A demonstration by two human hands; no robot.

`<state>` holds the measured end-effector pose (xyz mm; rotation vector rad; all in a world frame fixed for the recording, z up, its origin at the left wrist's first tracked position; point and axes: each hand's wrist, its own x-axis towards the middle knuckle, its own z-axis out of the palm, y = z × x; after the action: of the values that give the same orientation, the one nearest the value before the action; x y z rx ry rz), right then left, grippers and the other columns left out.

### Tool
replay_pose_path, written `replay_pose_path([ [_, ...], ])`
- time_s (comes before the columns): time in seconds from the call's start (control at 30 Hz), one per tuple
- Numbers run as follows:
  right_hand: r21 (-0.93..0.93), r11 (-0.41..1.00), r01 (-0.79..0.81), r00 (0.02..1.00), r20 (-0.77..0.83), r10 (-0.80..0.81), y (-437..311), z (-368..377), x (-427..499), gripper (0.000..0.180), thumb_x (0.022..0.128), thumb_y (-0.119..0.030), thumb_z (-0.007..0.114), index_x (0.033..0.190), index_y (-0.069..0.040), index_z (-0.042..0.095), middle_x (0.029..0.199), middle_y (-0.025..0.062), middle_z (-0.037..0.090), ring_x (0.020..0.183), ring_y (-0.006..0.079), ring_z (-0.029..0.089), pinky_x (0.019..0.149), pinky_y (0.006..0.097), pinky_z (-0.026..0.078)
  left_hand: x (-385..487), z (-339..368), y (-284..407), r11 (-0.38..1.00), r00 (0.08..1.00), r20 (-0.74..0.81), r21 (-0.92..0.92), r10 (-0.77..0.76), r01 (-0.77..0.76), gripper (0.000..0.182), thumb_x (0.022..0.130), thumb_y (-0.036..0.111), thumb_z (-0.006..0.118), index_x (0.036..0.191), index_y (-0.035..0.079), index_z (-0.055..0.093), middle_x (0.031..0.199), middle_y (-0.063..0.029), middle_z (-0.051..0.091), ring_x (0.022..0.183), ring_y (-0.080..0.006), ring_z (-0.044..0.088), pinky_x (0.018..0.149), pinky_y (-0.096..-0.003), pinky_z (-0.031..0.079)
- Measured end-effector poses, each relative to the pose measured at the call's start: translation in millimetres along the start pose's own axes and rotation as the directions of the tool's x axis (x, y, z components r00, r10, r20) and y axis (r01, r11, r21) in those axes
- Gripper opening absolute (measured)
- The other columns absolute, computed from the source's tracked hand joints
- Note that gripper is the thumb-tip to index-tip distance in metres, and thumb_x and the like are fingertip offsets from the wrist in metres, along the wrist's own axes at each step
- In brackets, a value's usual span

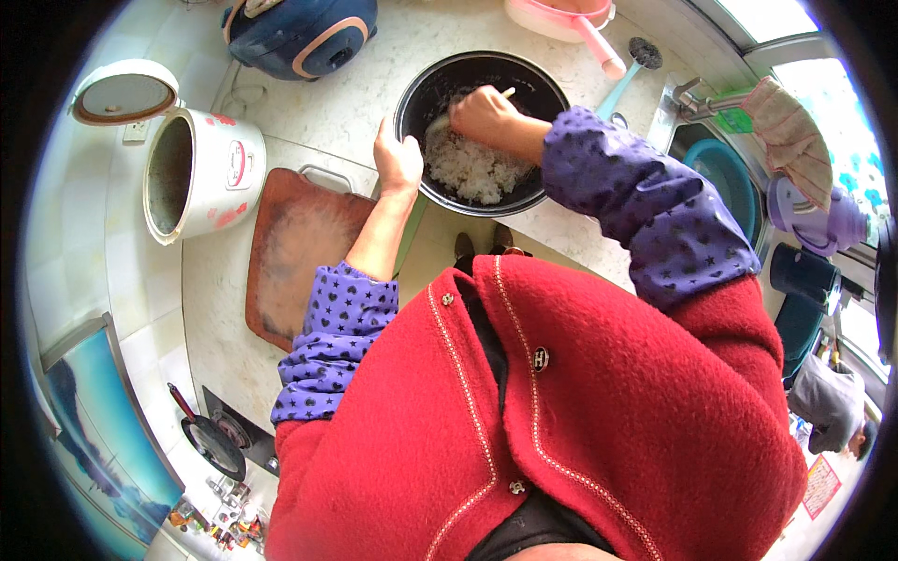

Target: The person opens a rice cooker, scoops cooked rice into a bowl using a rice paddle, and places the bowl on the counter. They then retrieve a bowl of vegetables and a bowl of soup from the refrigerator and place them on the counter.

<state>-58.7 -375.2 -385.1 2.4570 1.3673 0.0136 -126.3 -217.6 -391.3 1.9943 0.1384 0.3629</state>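
Note:
A round black inner pot [438, 80] holds a mound of cooked white rice [477, 172]. On the pot's left side, my left hand [400, 161] grips the rim with the thumb raised. My right hand [484, 114] is inside the pot, its fingers closed around a pale utensil handle [509, 92] whose tip sticks out above the fist. The working end seems to be down in the rice, blurred and partly covered by the hand. Purple patterned sleeve covers reach up both forearms.
A wooden cutting board [302, 238] lies left, beside a white rice cooker [235, 168] with its lid raised. Behind stand a dark blue rice cooker [302, 42] and a pink handled vessel [561, 14]. Right are a scrubbing brush [621, 88], a sink basin [729, 179] and another person [828, 400].

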Motion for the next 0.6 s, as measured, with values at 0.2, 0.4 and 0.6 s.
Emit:
replay_pose_path([
  [0.2, -0.096, 0.995, -0.024, 0.999, 0.038, 0.028, -25.4, 11.4, 17.6, 0.014, 0.071, -0.02, 0.059, 0.067, -0.012, 0.069, 0.067, 0.0056, 0.066, 0.059, 0.0212, 0.065, 0.041, 0.0334, 0.046, -6.3, 6.7, -0.4, 0.995, 0.996, -0.079, 0.089, 0.041, -0.034, 0.04, 0.065, -0.008, 0.043, 0.104, -0.01, 0.051, 0.095, -0.0262, 0.059, 0.091, -0.038, 0.057, 0.086, -0.0374, 0.043],
  [0.4, 0.056, 0.991, 0.123, 0.984, 0.124, -0.129, -45.8, -1.4, -15.6, 0.016, 0.074, -0.019, 0.057, 0.072, -0.005, 0.066, 0.067, 0.0064, 0.065, 0.059, 0.0201, 0.065, 0.043, 0.034, 0.047, -5.1, 5.9, -1.6, 0.995, 0.995, -0.09, 0.093, 0.036, -0.028, 0.041, 0.066, -0.007, 0.042, 0.106, -0.01, 0.05, 0.096, -0.027, 0.058, 0.094, -0.0384, 0.057, 0.087, -0.0369, 0.043],
  [0.6, 0.098, 0.975, -0.198, 0.979, 0.073, 0.192, 0.9, -15.4, -22.4, 0.018, 0.078, -0.018, 0.054, 0.081, -0.001, 0.06, 0.07, 0.0076, 0.067, 0.059, 0.0216, 0.066, 0.043, 0.0348, 0.048, -3.5, 4.4, 7.9, 0.993, 0.995, -0.098, 0.116, 0.009, 0.002, 0.044, 0.066, -0.008, 0.042, 0.109, -0.009, 0.049, 0.098, -0.0282, 0.057, 0.095, -0.0393, 0.056, 0.088, -0.0373, 0.042],
])
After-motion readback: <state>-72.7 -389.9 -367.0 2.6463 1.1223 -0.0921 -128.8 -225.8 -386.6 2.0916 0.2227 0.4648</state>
